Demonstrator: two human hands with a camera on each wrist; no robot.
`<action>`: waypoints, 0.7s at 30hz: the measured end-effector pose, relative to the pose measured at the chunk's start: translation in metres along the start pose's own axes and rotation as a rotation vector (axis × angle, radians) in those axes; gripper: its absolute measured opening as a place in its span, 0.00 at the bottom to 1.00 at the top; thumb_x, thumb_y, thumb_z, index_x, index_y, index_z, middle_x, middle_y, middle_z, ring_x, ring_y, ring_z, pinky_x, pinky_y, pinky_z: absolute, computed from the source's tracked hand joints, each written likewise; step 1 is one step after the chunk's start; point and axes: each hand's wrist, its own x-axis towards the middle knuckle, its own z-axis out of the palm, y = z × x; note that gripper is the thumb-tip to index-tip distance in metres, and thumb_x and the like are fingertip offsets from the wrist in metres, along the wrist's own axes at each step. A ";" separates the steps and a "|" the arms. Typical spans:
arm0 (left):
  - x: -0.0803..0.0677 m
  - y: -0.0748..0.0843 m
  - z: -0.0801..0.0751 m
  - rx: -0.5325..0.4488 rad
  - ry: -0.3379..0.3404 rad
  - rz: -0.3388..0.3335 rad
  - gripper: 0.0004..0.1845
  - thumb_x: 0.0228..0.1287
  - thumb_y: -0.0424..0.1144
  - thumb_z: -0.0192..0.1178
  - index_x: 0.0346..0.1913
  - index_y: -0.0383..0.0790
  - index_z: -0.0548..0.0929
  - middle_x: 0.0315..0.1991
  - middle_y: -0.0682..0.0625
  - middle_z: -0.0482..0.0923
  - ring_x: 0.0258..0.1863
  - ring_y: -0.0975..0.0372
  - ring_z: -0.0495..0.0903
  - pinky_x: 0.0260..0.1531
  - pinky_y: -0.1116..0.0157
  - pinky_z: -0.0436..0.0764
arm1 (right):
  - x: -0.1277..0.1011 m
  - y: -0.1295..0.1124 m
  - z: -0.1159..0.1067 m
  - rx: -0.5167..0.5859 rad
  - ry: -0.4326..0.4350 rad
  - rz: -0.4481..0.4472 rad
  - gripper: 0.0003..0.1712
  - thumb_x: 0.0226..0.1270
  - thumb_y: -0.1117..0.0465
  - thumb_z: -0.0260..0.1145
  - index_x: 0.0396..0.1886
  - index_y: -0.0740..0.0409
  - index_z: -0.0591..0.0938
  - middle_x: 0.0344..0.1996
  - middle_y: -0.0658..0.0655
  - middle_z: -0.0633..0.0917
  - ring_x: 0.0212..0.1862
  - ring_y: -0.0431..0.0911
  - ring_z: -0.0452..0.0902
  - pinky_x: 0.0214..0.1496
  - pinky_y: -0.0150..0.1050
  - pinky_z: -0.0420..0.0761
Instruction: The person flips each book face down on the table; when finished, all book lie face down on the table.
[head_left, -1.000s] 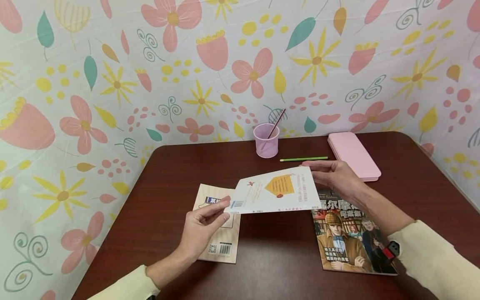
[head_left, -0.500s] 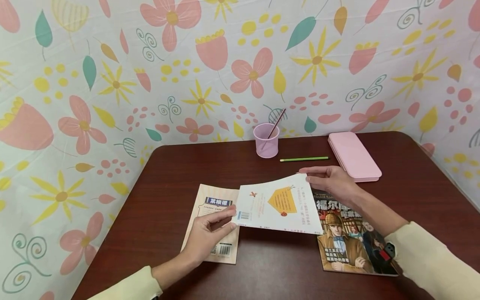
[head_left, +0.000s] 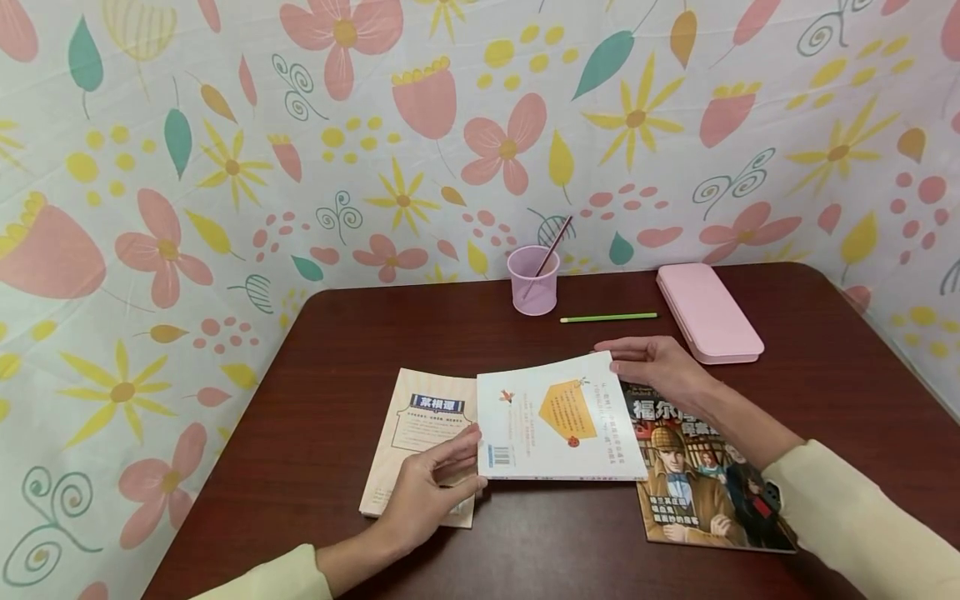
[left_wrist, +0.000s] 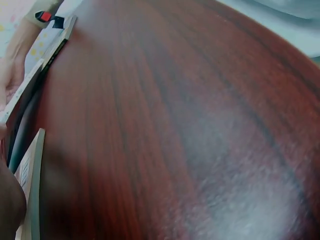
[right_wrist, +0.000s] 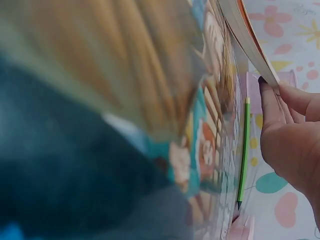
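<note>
A white paperback book with an orange panel and a barcode on its back cover lies between my hands, its far side raised off the table. At its left edge, my left hand grips the lower corner with fingers and thumb. My right hand pinches the far right corner; the right wrist view shows thumb and fingers on the book's page edges. To the left, partly under my left hand and forearm, is a cream book. A comic-style book lies under my right forearm, its upper part partly covered.
Toward the back of the dark wooden table stands a pink mesh pen cup holding one pencil. A green pencil lies beside it. At the back right is a pink case. Behind the table hangs a floral cloth.
Both hands have lowered the white book toward the table and its near edge has come closer to me. The book has flattened out, with its back cover now facing up more fully.
</note>
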 end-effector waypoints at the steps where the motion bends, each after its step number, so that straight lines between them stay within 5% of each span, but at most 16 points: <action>1: -0.001 0.000 0.001 0.008 0.001 -0.003 0.31 0.63 0.26 0.75 0.70 0.29 0.79 0.74 0.39 0.73 0.63 0.48 0.83 0.57 0.62 0.83 | 0.000 0.000 0.000 0.000 0.000 -0.002 0.26 0.82 0.65 0.63 0.74 0.68 0.75 0.63 0.71 0.83 0.55 0.42 0.87 0.57 0.38 0.86; 15: -0.007 -0.002 0.011 0.283 -0.054 0.037 0.38 0.62 0.28 0.77 0.74 0.30 0.74 0.73 0.38 0.75 0.55 0.58 0.88 0.53 0.68 0.85 | 0.007 0.005 0.004 -0.112 0.034 -0.001 0.23 0.80 0.65 0.65 0.70 0.65 0.81 0.63 0.68 0.84 0.59 0.57 0.85 0.55 0.39 0.86; 21: -0.007 -0.002 0.012 0.364 -0.052 0.050 0.38 0.61 0.29 0.78 0.73 0.30 0.76 0.56 0.43 0.86 0.48 0.63 0.88 0.51 0.69 0.86 | 0.010 0.005 0.008 -0.259 0.068 -0.018 0.20 0.78 0.65 0.68 0.66 0.62 0.85 0.58 0.65 0.88 0.57 0.57 0.86 0.54 0.41 0.87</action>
